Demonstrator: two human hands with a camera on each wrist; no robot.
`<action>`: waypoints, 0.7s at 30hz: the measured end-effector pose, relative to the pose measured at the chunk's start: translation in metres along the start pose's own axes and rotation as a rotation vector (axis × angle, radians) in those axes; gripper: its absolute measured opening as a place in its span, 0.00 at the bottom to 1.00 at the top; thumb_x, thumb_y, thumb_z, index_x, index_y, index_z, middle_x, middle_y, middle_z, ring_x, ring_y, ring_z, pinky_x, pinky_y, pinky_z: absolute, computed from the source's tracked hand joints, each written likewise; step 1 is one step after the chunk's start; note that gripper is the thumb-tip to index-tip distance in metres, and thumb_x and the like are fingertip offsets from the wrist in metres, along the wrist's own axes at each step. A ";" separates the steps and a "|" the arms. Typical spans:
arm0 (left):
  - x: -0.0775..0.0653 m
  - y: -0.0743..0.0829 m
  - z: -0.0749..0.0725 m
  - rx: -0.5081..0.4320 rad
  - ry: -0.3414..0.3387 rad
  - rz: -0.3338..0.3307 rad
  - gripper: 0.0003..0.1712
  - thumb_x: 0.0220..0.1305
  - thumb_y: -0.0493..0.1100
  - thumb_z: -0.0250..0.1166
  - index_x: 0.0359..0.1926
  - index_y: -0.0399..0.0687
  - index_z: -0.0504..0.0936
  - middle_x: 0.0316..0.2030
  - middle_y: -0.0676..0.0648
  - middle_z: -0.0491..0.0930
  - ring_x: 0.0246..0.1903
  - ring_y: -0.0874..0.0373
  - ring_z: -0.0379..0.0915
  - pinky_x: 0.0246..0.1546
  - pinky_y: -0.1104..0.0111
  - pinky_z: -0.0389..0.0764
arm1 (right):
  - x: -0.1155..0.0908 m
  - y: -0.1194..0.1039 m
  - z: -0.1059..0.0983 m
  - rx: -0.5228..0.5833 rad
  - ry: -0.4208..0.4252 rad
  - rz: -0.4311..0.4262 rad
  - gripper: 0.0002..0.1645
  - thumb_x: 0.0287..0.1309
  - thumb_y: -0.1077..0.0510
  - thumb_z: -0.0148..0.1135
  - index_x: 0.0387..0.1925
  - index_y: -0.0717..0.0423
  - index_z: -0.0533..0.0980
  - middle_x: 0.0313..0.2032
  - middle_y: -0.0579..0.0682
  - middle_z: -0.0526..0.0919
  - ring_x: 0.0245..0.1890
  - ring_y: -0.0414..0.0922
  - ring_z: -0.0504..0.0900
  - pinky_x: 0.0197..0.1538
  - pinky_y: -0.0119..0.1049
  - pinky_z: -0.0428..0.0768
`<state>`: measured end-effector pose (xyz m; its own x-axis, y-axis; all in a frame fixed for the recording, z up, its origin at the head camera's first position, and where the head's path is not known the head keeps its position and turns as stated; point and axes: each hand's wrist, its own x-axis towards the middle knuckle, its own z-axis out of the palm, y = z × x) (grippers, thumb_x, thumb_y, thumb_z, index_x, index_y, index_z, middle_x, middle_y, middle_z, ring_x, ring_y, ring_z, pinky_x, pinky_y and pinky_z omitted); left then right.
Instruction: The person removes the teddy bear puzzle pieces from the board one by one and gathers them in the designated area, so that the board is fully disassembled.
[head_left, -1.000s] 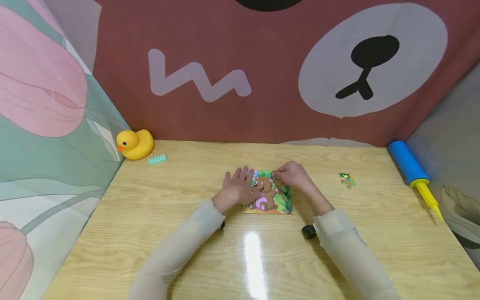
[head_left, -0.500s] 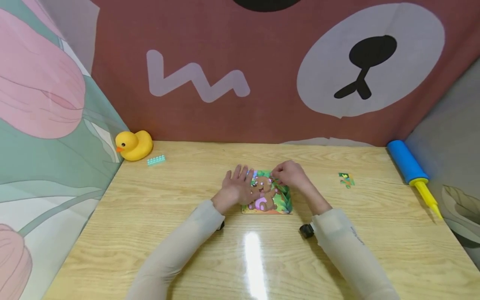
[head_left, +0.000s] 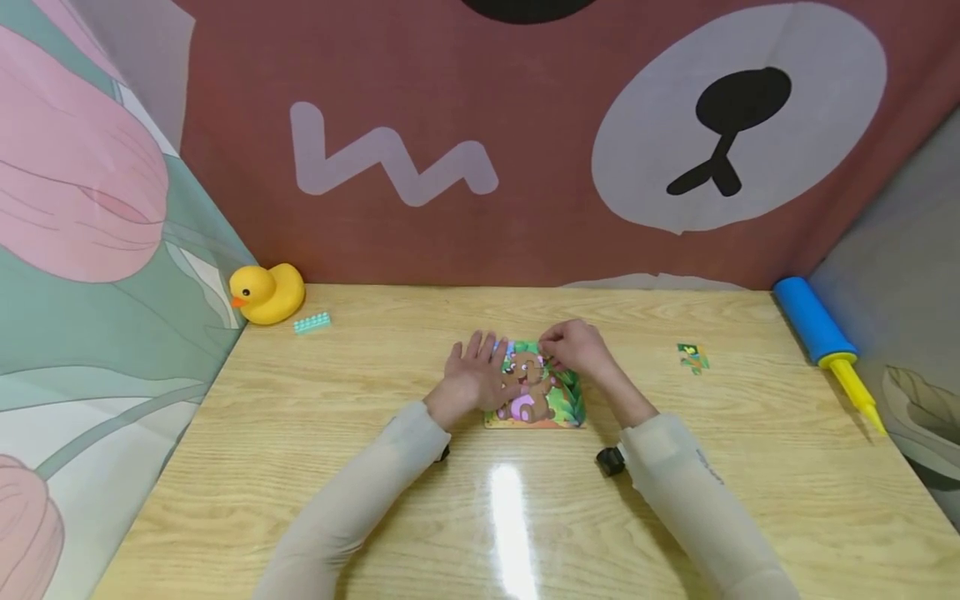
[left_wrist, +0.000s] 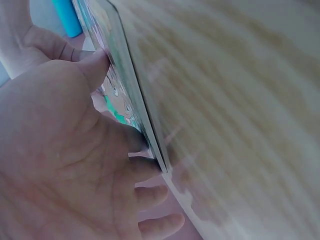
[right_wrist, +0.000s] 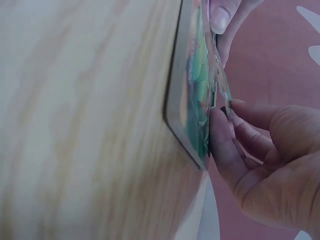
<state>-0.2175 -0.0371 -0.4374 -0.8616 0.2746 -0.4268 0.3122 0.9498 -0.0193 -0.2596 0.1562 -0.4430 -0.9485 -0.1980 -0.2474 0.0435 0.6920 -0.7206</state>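
Wooden worktop [head_left: 375,517]: carries the puzzle [head_left: 531,408] in its middle, a flat picture of a brown bear among green leaves, lying face up between our two hands.
Left hand [head_left: 474,379]: lies over the puzzle's left part, its fingers [left_wrist: 152,198] straight and spread apart, grasping nothing; we judge that it steadies the board.
Right hand [head_left: 581,348]: is at the puzzle's upper right, its fingers [right_wrist: 223,145] together, pinched on a thin piece [right_wrist: 223,85].
Pinched piece: tilted up from the board at the end we hold; its far end runs in close to the puzzle, and whether it touches we cannot tell.
Step in hand: fitting that piece into the upper right of the picture, we judge, with the bear mostly complete.
Next move: calls for us to line up the piece's edges with its neighbours, lower it flat and press, without nudging the rest.
Loose pieces [head_left: 696,360]: on the worktop to the right, well apart from the puzzle; how many, we cannot tell. They seem meant for later.
Yellow duck [head_left: 273,296]: at the far left, beside a teal block [head_left: 312,323], both out of our way.
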 end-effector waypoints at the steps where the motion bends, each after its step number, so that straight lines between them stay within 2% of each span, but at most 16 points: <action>1: 0.000 0.000 0.000 0.001 0.000 0.000 0.50 0.73 0.76 0.38 0.82 0.56 0.36 0.83 0.49 0.34 0.82 0.50 0.28 0.81 0.50 0.41 | 0.000 0.000 0.000 0.008 0.000 -0.001 0.15 0.72 0.57 0.58 0.48 0.63 0.83 0.40 0.59 0.87 0.31 0.44 0.87 0.35 0.34 0.87; 7: -0.001 -0.001 0.000 -0.015 0.009 0.001 0.50 0.72 0.76 0.39 0.82 0.56 0.37 0.83 0.49 0.35 0.82 0.49 0.28 0.81 0.49 0.42 | 0.002 -0.001 0.001 0.071 -0.008 0.012 0.14 0.71 0.58 0.59 0.47 0.65 0.83 0.40 0.61 0.88 0.29 0.44 0.88 0.35 0.34 0.88; 17: 0.002 -0.003 0.002 -0.002 0.014 -0.003 0.50 0.72 0.75 0.39 0.82 0.57 0.36 0.83 0.50 0.35 0.82 0.53 0.31 0.81 0.49 0.42 | 0.008 0.005 0.003 0.239 -0.040 0.050 0.16 0.71 0.62 0.58 0.55 0.67 0.79 0.35 0.59 0.88 0.26 0.40 0.86 0.36 0.35 0.88; 21: 0.002 -0.003 0.002 0.001 0.011 0.002 0.50 0.72 0.76 0.39 0.82 0.57 0.36 0.83 0.50 0.35 0.82 0.54 0.32 0.80 0.48 0.43 | 0.008 0.007 0.001 0.308 -0.065 0.071 0.17 0.71 0.63 0.56 0.57 0.67 0.78 0.36 0.58 0.87 0.27 0.41 0.86 0.36 0.35 0.88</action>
<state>-0.2195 -0.0394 -0.4398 -0.8654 0.2777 -0.4172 0.3142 0.9491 -0.0198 -0.2663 0.1587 -0.4506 -0.9182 -0.2072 -0.3376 0.2114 0.4646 -0.8599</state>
